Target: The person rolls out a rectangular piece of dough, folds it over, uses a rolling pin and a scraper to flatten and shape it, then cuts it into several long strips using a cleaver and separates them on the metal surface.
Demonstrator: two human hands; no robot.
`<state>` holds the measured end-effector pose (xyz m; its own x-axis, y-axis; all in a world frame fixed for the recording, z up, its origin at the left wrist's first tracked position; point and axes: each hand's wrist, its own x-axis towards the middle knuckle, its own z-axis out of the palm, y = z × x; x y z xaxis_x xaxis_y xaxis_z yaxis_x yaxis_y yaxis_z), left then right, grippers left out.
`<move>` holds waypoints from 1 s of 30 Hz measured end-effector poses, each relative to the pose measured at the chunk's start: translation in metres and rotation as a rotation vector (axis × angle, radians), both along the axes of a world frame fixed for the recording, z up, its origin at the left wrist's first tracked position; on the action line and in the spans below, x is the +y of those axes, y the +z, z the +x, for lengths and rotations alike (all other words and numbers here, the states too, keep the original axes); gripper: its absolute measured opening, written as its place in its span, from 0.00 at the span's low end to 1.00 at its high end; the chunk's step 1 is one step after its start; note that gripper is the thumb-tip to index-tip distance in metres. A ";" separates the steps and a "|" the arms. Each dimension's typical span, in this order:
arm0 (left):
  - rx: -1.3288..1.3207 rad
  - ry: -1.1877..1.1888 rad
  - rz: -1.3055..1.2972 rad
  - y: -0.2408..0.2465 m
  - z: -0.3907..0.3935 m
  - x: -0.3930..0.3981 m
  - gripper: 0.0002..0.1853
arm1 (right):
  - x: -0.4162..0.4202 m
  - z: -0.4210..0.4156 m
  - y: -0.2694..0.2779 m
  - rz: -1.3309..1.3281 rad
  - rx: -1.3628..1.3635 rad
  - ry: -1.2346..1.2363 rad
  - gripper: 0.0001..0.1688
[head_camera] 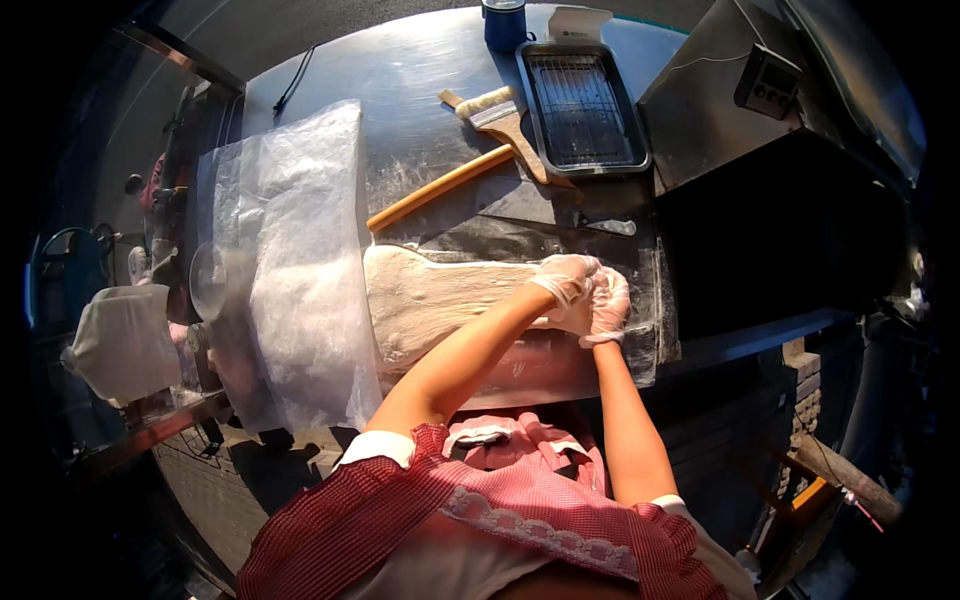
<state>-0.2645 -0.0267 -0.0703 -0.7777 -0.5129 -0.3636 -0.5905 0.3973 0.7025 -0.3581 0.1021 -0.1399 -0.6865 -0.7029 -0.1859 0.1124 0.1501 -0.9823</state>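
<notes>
A long slab of pale dough point(442, 296) lies across the metal worktop, its left part under a sheet of translucent plastic point(307, 262). Both my hands wear clear plastic gloves and meet at the dough's right end. My left hand point(568, 279) grips the dough there, fingers curled. Close against it, my right hand point(609, 304) is also closed on the dough's end. Beyond the dough lie a wooden rolling pin point(441, 187), a flat scraper blade point(517, 201) and a knife-like tool with a pale handle point(611, 226).
At the back are a wide wooden-handled brush point(510, 127), a dark metal tray with a wire rack point(581, 105), a blue mug point(505, 26) and an open white box point(577, 26). A metal housing point(705, 112) carrying a small device point(769, 81) stands at the right, beside a deep dark area.
</notes>
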 end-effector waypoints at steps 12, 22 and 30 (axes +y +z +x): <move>-0.199 0.354 -0.797 -0.012 0.253 0.030 0.45 | 0.022 -0.139 0.006 0.470 0.434 0.099 0.16; -0.287 0.426 -0.841 -0.014 0.232 -0.148 0.16 | -0.023 -0.029 0.062 0.734 1.074 0.098 0.34; -0.011 -0.408 -0.831 0.058 0.228 -0.073 0.06 | -0.008 0.124 0.167 0.754 0.725 1.030 0.69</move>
